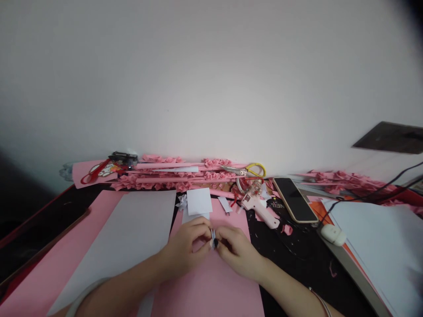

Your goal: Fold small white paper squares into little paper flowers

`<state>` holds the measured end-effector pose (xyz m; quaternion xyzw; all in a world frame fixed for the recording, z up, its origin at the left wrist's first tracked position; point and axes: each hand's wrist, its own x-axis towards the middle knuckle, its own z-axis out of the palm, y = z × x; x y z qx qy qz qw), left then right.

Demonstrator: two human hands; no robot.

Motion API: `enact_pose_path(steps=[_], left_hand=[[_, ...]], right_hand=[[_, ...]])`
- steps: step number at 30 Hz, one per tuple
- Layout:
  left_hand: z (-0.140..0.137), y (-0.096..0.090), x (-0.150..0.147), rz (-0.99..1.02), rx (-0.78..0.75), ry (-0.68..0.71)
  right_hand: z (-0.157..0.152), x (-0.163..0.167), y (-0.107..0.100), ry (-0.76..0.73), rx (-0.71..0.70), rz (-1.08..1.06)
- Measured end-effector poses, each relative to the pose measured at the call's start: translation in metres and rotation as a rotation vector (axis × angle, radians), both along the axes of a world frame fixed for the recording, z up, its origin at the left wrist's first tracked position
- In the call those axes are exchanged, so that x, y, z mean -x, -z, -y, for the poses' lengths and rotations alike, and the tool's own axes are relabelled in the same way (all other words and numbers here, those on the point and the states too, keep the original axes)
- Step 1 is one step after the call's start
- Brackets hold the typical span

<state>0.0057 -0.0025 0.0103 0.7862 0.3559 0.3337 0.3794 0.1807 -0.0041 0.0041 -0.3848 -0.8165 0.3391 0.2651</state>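
small paper piece [213, 233], one: pinched from both sides by the grip of left hand [188, 242] and right hand [236, 248], above the pink sheet [211, 290], apparently so that its folds are kept steady; pale, narrow, layered, finer creases not made out. white square [199, 200]: laid just beyond, probably for easy reach. glue gun [261, 210]: set aside on the dark surface [274, 273].

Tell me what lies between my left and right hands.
In the head view, a small folded pale paper lies between the left hand and right hand, at their fingertips.
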Motion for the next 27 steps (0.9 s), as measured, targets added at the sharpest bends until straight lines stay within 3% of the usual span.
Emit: enact_pose_path(steps=[13, 18, 22, 27], left_hand=[[0.001, -0.003, 0.000, -0.100, -0.039, -0.039], [-0.002, 0.006, -0.001, -0.171, 0.062, -0.035], [-0.003, 0.008, -0.002, -0.122, 0.190, -0.028], [-0.005, 0.004, 0.000, 0.010, 0.336, 0.022]], right_hand=[[0.000, 0.000, 0.000, 0.019, -0.024, -0.006], [-0.001, 0.000, 0.001, 0.005, -0.002, -0.056], [-0.002, -0.001, -0.001, -0.010, 0.101, -0.126], [-0.003, -0.002, -0.006, -0.045, 0.353, -0.285]])
